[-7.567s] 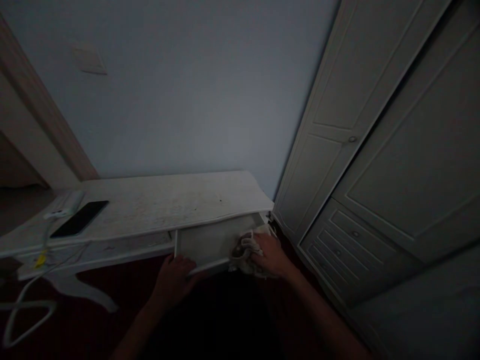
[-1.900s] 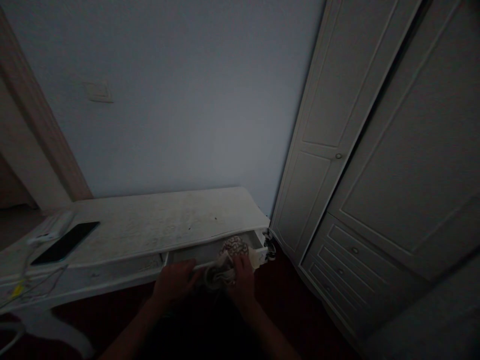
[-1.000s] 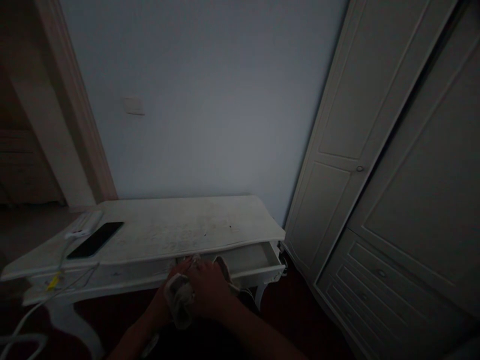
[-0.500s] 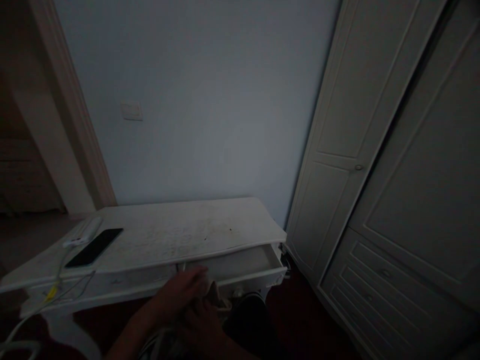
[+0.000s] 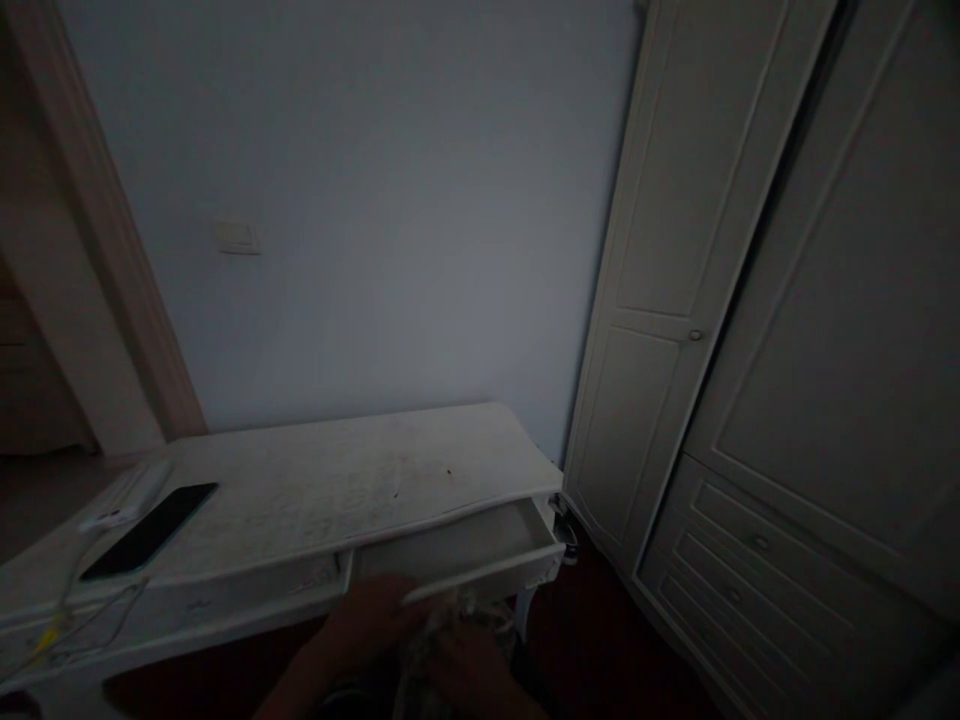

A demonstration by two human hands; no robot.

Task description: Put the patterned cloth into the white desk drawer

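Pale cloth bundle (image 5: 444, 618) sits low in frame, wedged btwn my left hand (image 5: 369, 625) and right hand (image 5: 474, 668), just under the drawer (image 5: 487, 580) front, so it's out of the drawer, not in it. Light's v. poor: cloth looks bunched against the right fingers, but I can't tell if they're closed round it. Same for the left fingers, which are up by the drawer's lower edge; grip or just touching, can't say. Progress, as I judge it: drawer is pulled out and the part of its inside I can see looks bare. Cloth is in hand below it, and the drawer isn't pushed shut yet. Up and away from the fingers is the white tabletop (image 5: 337, 480), dusty-looking. Far to the left of the fingers lie a dark phone (image 5: 150, 528), screen off, and a white gadget (image 5: 126, 498) just beside it, w/ a cable (image 5: 67, 600) trailing off the edge. Wall switch (image 5: 238, 238) is high above, wardrobe (image 5: 750, 400) well off to the right, doors closed. No brand, label or writing legible anywhere. Too dim, nothing readable on phone or gadget.
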